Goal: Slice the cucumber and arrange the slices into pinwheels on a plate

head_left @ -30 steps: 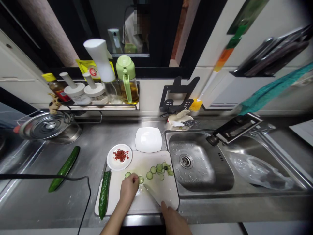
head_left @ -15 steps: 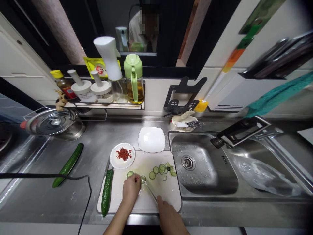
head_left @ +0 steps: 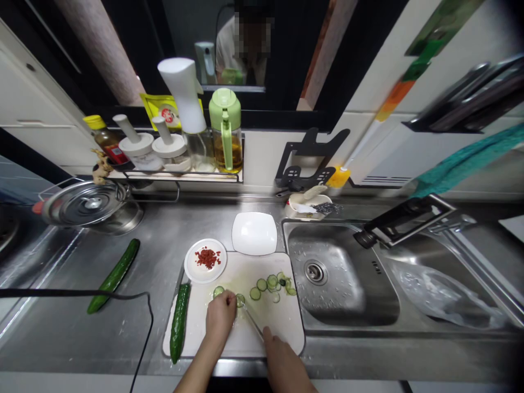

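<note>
On the white cutting board [head_left: 266, 316] my left hand [head_left: 220, 319] is curled over a piece of cucumber [head_left: 219, 291], holding it down. My right hand [head_left: 282, 363] grips the handle of a knife [head_left: 251, 321], whose blade tip meets the cucumber at my left fingertips. Several cut cucumber slices [head_left: 271, 285] lie on the board's far right part. A whole cucumber [head_left: 178, 322] lies along the board's left edge.
A small white plate with red bits [head_left: 204, 260] and a square white plate [head_left: 254, 233] stand behind the board. Another cucumber [head_left: 113, 275] and a black cable [head_left: 123, 297] lie at left, a pot lid [head_left: 85, 204] beyond. The sink [head_left: 339, 278] is right of the board.
The knife blade has swung in against the cucumber at my left fingertips, and my right hand has moved slightly left. The view shifted a little.
</note>
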Tool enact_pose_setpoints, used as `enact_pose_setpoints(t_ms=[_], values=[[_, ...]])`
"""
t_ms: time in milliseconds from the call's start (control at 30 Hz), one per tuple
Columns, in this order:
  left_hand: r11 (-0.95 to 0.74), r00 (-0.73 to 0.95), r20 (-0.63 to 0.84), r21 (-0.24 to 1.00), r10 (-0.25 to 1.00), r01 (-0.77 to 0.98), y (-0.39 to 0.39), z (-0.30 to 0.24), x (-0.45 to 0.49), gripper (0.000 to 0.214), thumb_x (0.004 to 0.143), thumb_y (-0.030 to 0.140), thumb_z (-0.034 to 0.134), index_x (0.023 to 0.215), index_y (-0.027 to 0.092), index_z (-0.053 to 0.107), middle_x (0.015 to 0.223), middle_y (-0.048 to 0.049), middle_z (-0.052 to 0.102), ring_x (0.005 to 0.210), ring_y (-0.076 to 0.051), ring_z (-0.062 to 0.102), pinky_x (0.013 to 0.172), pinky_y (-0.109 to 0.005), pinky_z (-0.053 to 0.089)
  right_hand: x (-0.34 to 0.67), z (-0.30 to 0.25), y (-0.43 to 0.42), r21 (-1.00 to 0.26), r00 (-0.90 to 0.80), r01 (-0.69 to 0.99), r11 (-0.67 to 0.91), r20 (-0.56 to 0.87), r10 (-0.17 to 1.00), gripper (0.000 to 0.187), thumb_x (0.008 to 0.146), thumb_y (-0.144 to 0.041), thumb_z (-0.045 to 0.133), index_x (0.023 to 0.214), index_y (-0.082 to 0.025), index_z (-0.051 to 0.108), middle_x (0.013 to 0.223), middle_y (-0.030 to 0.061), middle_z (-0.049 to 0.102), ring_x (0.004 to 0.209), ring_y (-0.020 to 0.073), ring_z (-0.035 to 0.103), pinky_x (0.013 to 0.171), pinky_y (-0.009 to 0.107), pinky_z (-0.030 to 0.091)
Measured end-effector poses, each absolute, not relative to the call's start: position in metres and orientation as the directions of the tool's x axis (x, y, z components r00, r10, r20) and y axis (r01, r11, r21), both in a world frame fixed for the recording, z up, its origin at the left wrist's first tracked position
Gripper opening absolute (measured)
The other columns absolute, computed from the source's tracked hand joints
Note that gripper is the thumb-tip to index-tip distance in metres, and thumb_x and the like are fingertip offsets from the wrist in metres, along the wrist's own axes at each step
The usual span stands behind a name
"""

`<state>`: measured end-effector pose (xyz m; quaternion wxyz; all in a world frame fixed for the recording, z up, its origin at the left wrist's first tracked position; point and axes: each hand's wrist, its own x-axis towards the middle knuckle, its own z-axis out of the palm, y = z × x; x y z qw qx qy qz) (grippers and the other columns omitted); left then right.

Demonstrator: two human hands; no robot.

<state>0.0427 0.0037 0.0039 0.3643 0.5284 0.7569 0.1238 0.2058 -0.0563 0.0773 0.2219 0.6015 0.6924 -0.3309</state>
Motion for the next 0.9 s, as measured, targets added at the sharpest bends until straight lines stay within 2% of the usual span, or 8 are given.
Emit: enact_pose_setpoints(t_ms=[167, 367, 533, 600, 733, 900], values=[[0.411, -0.176, -0.419, 0.577, 0.891, 0.706, 0.004, 0.005, 0.043, 0.02, 0.083, 0.022, 0.05, 0.072, 0.021, 0.066, 0.066, -0.0004, 0.066, 0.066, -0.013, 0.06, 0.061, -0.02, 0.033, 0.206, 0.076, -0.056, -0.207, -0.166, 0.978, 0.024, -0.706, 0.688, 0.065, 0.075, 0.009, 0.026, 0.135, -0.01, 0.041, 0.104, 0.0168, 0.065, 0.094, 0.0253, 0.063, 0.077, 0.032, 0.048], [0.404, -0.165, -0.434, 0.544, 0.886, 0.735, 0.005, 0.007, 0.044, 0.021, 0.084, 0.02, 0.049, 0.07, 0.021, 0.065, 0.067, -0.0007, 0.066, 0.066, -0.012, 0.06, 0.061, -0.02, 0.032, 0.204, 0.08, -0.054, -0.266, -0.216, 0.964, 0.027, -0.715, 0.665, 0.062, 0.078, 0.006, 0.025, 0.137, -0.006, 0.038, 0.114, 0.0174, 0.062, 0.107, 0.0248, 0.057, 0.089, 0.03, 0.043], [0.384, -0.162, -0.408, 0.551, 0.898, 0.741, 0.005, 0.006, 0.044, 0.021, 0.083, 0.018, 0.049, 0.069, 0.02, 0.064, 0.066, -0.0006, 0.065, 0.066, -0.012, 0.06, 0.061, -0.02, 0.032, 0.204, 0.084, -0.055, -0.281, -0.216, 0.96, 0.003, -0.73, 0.648, 0.064, 0.076, 0.006, 0.024, 0.139, -0.003, 0.035, 0.117, 0.0187, 0.06, 0.109, 0.0269, 0.056, 0.092, 0.034, 0.042], [0.378, -0.16, -0.396, 0.566, 0.904, 0.733, 0.004, 0.004, 0.044, 0.021, 0.082, 0.018, 0.049, 0.067, 0.02, 0.063, 0.065, -0.0004, 0.064, 0.065, -0.012, 0.059, 0.061, -0.02, 0.032, 0.207, 0.082, -0.057, -0.289, -0.207, 0.957, -0.029, -0.75, 0.628, 0.065, 0.075, 0.006, 0.025, 0.139, -0.004, 0.034, 0.118, 0.0184, 0.06, 0.11, 0.026, 0.056, 0.092, 0.034, 0.042], [0.352, -0.155, -0.358, 0.59, 0.921, 0.727, 0.001, -0.001, 0.044, 0.02, 0.082, 0.019, 0.048, 0.069, 0.02, 0.063, 0.067, -0.0003, 0.066, 0.065, -0.013, 0.059, 0.063, -0.021, 0.034, 0.218, 0.073, -0.066, -0.197, -0.102, 0.974, -0.109, -0.817, 0.567, 0.071, 0.07, 0.007, 0.03, 0.139, -0.011, 0.036, 0.116, 0.0171, 0.061, 0.109, 0.0256, 0.057, 0.087, 0.034, 0.045], [0.32, -0.154, -0.303, 0.634, 0.94, 0.704, -0.002, 0.002, 0.038, 0.021, 0.082, 0.024, 0.046, 0.072, 0.021, 0.065, 0.071, -0.0012, 0.068, 0.069, -0.014, 0.061, 0.067, -0.021, 0.038, 0.232, 0.056, -0.078, -0.213, -0.111, 0.972, -0.096, -0.781, 0.614, 0.072, 0.068, 0.006, 0.034, 0.138, -0.013, 0.038, 0.111, 0.0157, 0.065, 0.103, 0.0235, 0.06, 0.084, 0.03, 0.045]])
